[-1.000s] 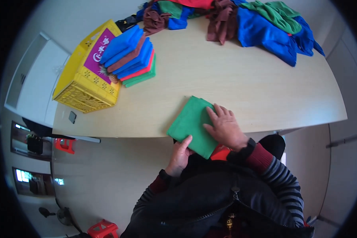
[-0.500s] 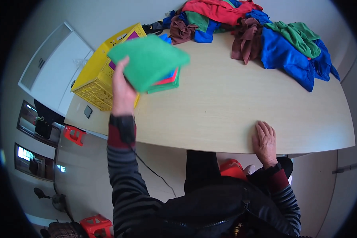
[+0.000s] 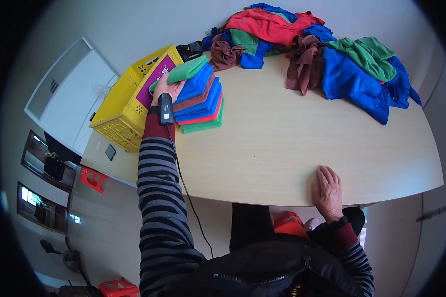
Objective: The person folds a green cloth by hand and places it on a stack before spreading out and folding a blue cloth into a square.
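1. Since half a second ago the folded green cloth (image 3: pixel 186 70) has come down from mid-air onto the stack of folded cloths (image 3: pixel 199 101), and the left hand (image 3: pixel 166 92) has lowered with it.
2. That green cloth is a neat, flat fold of plain, bright green fabric; it lies on top of the stack, slightly askew, its far end reaching toward the yellow crate (image 3: pixel 126 106).
3. Beneath it the stack shows blue, brown, red and green layers, resting on the pale wooden table (image 3: pixel 292 143) just beside the crate.
4. The left hand lies at the near edge of the green cloth, fingers touching it; whether they grip or merely rest there cannot be told. A small black device (image 3: pixel 165 109) is strapped at the wrist.
5. The right hand (image 3: pixel 328 193) lies flat and spread on the table's near edge, holding nothing.
6. A loose heap of unfolded cloths (image 3: pixel 327 54), red, blue, green and brown, lies along the far side, well apart from the stack.
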A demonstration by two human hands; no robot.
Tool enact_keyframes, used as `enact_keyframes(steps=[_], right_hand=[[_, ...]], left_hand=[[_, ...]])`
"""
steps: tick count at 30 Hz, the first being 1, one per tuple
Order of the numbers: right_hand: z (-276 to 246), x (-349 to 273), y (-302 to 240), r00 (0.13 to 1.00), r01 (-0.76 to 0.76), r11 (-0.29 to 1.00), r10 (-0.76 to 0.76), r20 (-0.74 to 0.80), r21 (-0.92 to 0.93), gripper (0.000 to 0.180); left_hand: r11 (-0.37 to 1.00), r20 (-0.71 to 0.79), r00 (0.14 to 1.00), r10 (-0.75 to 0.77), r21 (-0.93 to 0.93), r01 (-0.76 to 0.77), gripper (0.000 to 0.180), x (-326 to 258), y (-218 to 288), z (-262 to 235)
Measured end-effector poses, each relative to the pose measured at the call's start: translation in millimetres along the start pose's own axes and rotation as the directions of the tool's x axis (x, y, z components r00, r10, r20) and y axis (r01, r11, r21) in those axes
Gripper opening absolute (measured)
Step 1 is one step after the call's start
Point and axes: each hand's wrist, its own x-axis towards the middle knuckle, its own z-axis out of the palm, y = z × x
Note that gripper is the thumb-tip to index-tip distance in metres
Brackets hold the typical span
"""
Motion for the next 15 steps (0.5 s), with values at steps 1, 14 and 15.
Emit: enact_keyframes(steps=[1,14,15], right_hand=[[-1.4,-0.6,1.2,1.0,-0.001,1.0,0.001,-0.012,-0.008,0.049],[-36.4,11.3,59.4,0.999,0.021,0.97,-0.029,0.03,0.243,0.03],[-50.4,11.4,77.4,0.984,-0.113,0.931,0.056,0.171,0.346,0.026]], left_hand=[[1.0,0.004,1.0,-0.007,-0.001,0.007,0.048,-2.8,-1.6,1.6],[0.829,0.356,0.908,-0.22,0.559,-0.018,0.028,-102.2,-115.3,-2.1],[0.798,0.347,0.897,-0.274,0.602,0.011,0.026,-124.3,-147.3,-2.5]])
